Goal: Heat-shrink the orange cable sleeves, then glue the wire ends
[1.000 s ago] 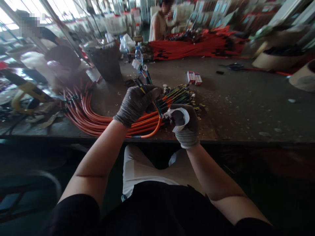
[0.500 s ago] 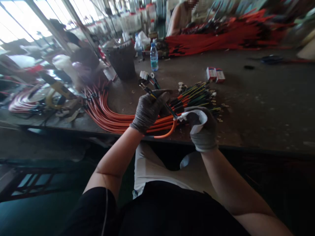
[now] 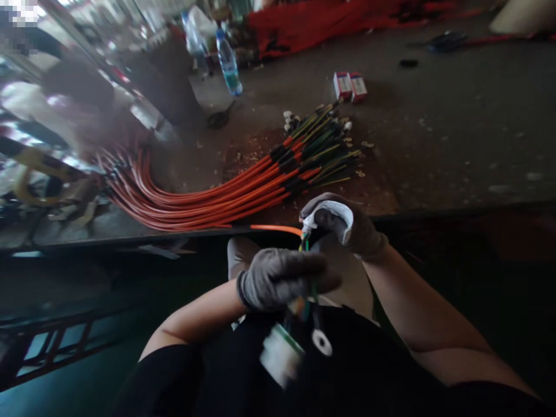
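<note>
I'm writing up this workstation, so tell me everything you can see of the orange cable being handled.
The orange cable has a smooth, plastic-looking sheath, running by the front edge of the bench to the gloved right hand. A curled white strip there appears to touch its end. Thin wires, green and yellow among them, pass down to the gloved left hand. A white block and a pale ring hang below, blurred, apparently on those wires. Where the cable continues leftward is unclear.
</note>
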`<move>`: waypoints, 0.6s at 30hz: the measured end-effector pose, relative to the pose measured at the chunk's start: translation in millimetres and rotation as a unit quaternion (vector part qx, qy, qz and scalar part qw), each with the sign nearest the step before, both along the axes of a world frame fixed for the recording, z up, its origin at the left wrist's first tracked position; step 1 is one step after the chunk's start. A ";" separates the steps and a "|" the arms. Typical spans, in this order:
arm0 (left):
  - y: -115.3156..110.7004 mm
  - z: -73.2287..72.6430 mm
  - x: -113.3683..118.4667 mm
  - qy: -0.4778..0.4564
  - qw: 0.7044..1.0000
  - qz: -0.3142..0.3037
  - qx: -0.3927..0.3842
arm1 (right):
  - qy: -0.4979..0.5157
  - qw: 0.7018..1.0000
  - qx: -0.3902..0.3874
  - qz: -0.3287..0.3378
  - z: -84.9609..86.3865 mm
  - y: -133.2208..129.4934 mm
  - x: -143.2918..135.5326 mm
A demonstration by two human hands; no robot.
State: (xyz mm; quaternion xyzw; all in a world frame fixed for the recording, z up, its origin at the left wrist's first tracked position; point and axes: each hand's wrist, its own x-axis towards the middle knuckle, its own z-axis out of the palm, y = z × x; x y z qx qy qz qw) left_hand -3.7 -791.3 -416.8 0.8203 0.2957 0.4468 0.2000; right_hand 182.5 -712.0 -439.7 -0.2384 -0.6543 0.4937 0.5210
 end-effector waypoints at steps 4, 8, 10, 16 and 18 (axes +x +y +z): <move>-3.2 -19.8 18.7 0.074 0.967 -0.102 0.220 | -0.016 0.998 -0.042 0.035 -8.1 -9.8 17.5; -5.4 -25.4 23.6 0.097 0.971 -0.092 0.200 | -0.053 0.994 -0.055 0.082 -3.9 -11.8 21.2; -8.0 -24.9 23.0 0.099 0.976 -0.085 0.175 | -0.069 0.991 -0.038 0.107 2.7 -10.1 20.8; -11.1 -24.8 23.8 0.111 0.974 -0.096 0.173 | -0.162 0.968 0.063 0.181 13.4 1.3 20.3; -12.0 -26.1 22.6 0.115 0.973 -0.095 0.178 | -0.148 0.974 0.017 0.169 7.4 1.8 22.9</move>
